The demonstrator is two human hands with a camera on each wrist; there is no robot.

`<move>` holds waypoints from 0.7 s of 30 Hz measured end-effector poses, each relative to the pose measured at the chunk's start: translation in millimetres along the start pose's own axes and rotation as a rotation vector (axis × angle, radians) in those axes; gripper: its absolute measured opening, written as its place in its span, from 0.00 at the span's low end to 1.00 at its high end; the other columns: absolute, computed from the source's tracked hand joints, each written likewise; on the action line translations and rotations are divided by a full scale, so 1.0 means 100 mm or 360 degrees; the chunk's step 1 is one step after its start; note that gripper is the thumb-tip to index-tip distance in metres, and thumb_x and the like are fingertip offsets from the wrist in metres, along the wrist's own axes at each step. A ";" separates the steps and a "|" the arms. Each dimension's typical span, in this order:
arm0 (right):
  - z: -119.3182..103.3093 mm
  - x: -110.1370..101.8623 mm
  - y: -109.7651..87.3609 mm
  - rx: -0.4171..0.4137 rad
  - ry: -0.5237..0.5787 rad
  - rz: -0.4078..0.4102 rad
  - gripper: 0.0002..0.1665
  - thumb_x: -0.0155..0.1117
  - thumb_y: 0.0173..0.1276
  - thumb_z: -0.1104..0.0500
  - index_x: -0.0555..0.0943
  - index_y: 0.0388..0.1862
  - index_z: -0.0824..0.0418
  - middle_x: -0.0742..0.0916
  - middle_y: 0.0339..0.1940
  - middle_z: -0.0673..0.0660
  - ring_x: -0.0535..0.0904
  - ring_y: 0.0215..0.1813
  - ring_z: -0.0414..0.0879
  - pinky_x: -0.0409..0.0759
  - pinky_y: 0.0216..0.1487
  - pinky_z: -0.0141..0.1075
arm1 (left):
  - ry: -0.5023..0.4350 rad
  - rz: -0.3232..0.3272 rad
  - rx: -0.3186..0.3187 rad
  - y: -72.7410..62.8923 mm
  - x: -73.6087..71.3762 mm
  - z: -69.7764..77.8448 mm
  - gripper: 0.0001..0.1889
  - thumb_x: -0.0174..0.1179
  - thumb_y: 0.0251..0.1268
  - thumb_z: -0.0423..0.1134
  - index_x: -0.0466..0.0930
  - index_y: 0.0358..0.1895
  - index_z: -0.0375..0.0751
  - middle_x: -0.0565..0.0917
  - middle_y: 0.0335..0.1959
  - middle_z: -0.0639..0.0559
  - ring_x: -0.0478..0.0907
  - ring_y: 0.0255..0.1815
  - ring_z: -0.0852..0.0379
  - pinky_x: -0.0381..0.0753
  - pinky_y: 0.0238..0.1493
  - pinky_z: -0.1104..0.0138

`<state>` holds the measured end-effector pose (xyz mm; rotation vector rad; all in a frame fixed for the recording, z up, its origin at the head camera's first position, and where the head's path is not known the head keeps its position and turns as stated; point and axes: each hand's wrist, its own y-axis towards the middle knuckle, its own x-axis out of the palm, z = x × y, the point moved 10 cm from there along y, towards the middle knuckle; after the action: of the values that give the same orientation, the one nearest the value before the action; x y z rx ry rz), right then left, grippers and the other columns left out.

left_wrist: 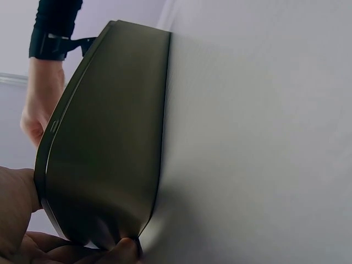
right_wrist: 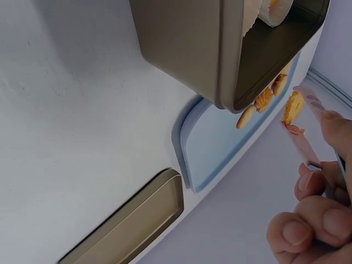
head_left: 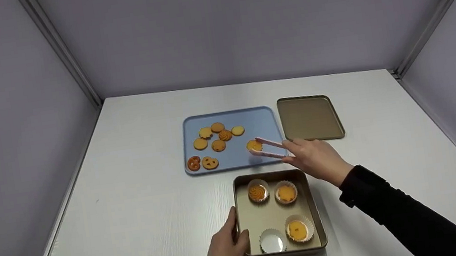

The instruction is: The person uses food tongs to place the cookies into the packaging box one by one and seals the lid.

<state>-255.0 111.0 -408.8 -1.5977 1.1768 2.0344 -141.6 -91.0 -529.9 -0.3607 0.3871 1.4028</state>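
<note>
My right hand (head_left: pixel 317 158) holds pink tongs (head_left: pixel 268 142) over the right part of a blue tray (head_left: pixel 236 158). Between the tong tips is a yellow cookie (right_wrist: pixel 293 108), raised above the tray in the right wrist view. With thumb at the rim and fingers along the outer wall, my left hand (head_left: pixel 224 253) grips the left side of a deep bronze baking pan (left_wrist: pixel 110 132). Inside the pan stand paper cups: one has a swirl cookie (head_left: pixel 257 193), two have yellow cookies (head_left: pixel 286 193), and an empty paper cup (head_left: pixel 272 241) sits near the front.
Several round cookies (head_left: pixel 219 145) lie grouped on the left half of the blue tray, with a pretzel (head_left: pixel 193 163) and a cookie with holes (head_left: pixel 210 162) at its near-left corner. A shallow bronze lid (head_left: pixel 310 117) lies right of the tray. Grey panels surround the white table (head_left: pixel 140 203).
</note>
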 end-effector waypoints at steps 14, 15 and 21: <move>-0.10 -0.16 -0.12 -0.0048 -0.0013 0.0073 0.22 0.74 0.66 0.51 0.80 0.52 0.62 0.79 0.27 0.54 0.71 0.16 0.48 0.70 0.16 0.42 | 0.0006 0.0005 -0.0003 0.00 0.00 -0.01 0.36 0.60 0.72 0.39 0.60 0.78 0.29 0.71 0.73 0.35 0.72 0.71 0.42 0.72 0.69 0.47; -0.11 -0.17 -0.12 -0.0052 -0.0017 0.0080 0.22 0.74 0.66 0.51 0.80 0.52 0.62 0.78 0.27 0.54 0.71 0.16 0.48 0.70 0.16 0.42 | 0.0005 0.0007 -0.0005 0.00 0.00 -0.01 0.36 0.60 0.72 0.39 0.60 0.78 0.29 0.71 0.73 0.35 0.72 0.71 0.42 0.72 0.69 0.48; -0.15 -0.23 -0.16 -0.0074 -0.0028 0.0086 0.21 0.74 0.66 0.53 0.80 0.52 0.62 0.78 0.26 0.53 0.70 0.15 0.46 0.69 0.15 0.39 | -0.0001 0.0010 -0.0002 0.00 0.00 0.00 0.36 0.60 0.72 0.39 0.60 0.78 0.29 0.71 0.73 0.35 0.72 0.71 0.42 0.72 0.69 0.48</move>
<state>-226.6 115.1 -394.7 -1.5822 1.1872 2.1202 -141.6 -91.2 -530.3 -0.3604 0.3875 1.4092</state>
